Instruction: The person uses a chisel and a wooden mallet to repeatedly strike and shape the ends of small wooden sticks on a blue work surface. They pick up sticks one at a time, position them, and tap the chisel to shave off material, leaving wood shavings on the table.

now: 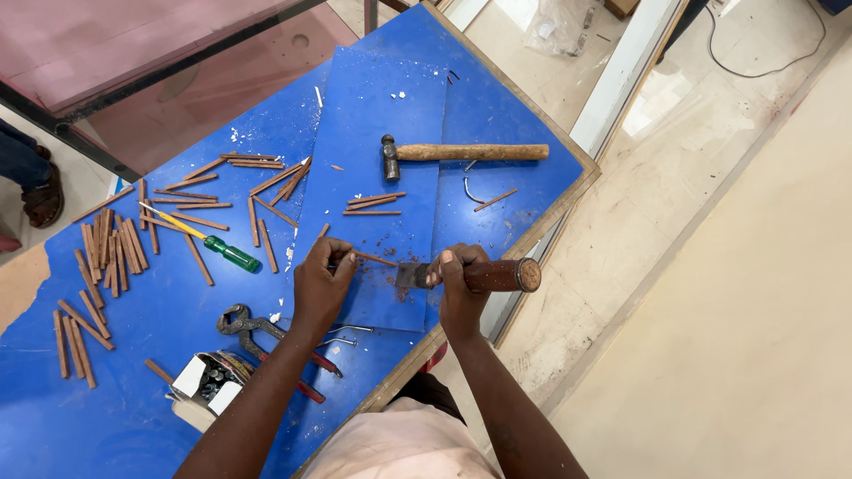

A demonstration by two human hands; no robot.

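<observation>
Far left on the blue tabletop lie scattered reddish-brown wooden sticks, a small open box of nails, a green-handled screwdriver and a pair of pincers.

The left hand has its grip pinched on a thin wooden stick, pinning it flat to the raised blue board. Just to its right, the right hand is wrapped tight around a chisel, whose blade meets the stick's end amid fine shavings (so the trimming looks to be under way).

I judge the next cut needs the stick held dead steady and fingertips kept back from the blade.

Beyond the hands, three cut sticks and a hammer lie apart from the work, not in its way. The tabletop's edge is close under the right hand.
</observation>
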